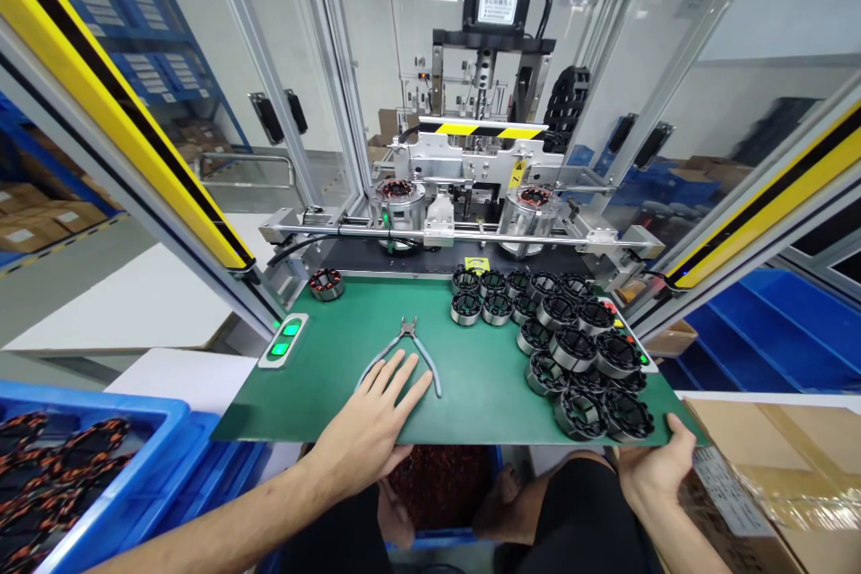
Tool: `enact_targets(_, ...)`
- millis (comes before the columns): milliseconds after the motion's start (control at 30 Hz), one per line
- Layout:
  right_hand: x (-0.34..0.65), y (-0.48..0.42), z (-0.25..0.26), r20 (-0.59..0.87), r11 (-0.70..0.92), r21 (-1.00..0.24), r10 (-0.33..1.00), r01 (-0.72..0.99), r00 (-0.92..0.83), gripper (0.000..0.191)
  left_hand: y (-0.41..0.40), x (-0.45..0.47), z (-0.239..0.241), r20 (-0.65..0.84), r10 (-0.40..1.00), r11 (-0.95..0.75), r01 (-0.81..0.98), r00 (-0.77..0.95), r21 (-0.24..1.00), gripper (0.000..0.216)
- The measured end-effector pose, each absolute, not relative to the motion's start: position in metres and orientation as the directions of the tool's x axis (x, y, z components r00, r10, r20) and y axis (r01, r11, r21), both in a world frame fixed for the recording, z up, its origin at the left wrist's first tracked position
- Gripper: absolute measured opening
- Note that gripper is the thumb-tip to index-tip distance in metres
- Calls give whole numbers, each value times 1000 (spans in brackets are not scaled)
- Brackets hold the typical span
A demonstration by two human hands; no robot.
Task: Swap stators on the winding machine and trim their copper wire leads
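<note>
- While the left hand [374, 417] lies flat and open on the green bench [323, 377], its fingers spread wide, the fingertips touch the grey handles of a pair of cutters [404, 350].
- That hand holds nothing; the palm presses the mat near the front edge.
- The cutters lie on the mat with their jaws pointing away from the person and their handles splayed toward the hand.
- The right hand [656, 466] grips the front right corner of the bench, with the thumb on top of the edge and the fingers curled under it, out of sight.
- Just beyond the right hand, a cluster of round metal motor parts [571, 341] with dark windings stands on the right part of the mat, packed side by side and partly stacked.
- One single round part [326, 284] sits alone at the far left of the mat, well apart from the cluster.
- Two lit green buttons [283, 340] sit on the left rim of the bench.
- Behind the mat, a machine [471, 188] carries two round fixtures, each with a wound part in it, under a yellow-and-black striped bar.
- At lower left, a blue bin [100, 466] holds dark and orange wound parts.
- At lower right stands a cardboard box [773, 475] with a white label.
</note>
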State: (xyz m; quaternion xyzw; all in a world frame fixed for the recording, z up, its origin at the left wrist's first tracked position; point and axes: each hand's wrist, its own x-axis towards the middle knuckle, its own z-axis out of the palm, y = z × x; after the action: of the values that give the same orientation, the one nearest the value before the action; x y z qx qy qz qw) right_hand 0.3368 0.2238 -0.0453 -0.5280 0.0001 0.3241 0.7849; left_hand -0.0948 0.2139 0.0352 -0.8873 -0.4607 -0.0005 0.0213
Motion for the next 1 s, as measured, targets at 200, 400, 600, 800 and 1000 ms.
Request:
enact_targets(200, 336, 223, -44, -339, 209, -840, 519, -501, 785, 40, 214, -94, 38, 7, 820, -571, 820, 572, -46, 99)
enact_targets(400, 336, 223, -46, -295, 228, -855, 527, -467, 797, 41, 214, -94, 37, 11, 821, -570, 820, 571, -48, 99)
enact_targets(600, 338, 223, -49, -298, 213, -860, 526, -463, 796, 38, 214, -96, 34, 26, 817, -575, 817, 576, -38, 99)
enact_targets(800, 332, 224, -41, -315, 224, -851, 505, -475, 803, 37, 214, -94, 37, -8, 826, -564, 825, 564, -47, 98)
enact_targets(1000, 334, 224, -42, -335, 216, -843, 505, -492, 795, 38, 213, -94, 36, 18, 824, -565, 824, 566, -45, 98)
